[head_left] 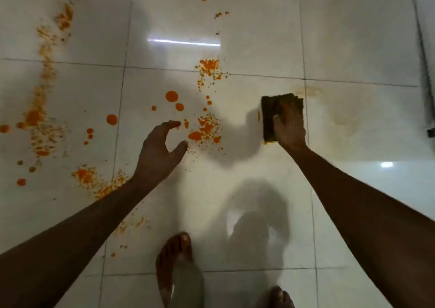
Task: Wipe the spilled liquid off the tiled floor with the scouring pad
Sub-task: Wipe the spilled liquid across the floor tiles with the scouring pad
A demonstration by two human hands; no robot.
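R hand [290, 128] presses scouring pad [280, 117] flat on tiled floor [353, 48], grip clenched on it w/ fingers on top, prob. for scrubbing force. L hand [160, 152] hovers, grip released, over orange spill [204, 128].

You have one view only: the head camera, wide-angle, looking steeply down and forward at the tiled floor [247, 190]. Both forearms reach in from the bottom corners, and your bare feet [175, 260] sit at the bottom edge.
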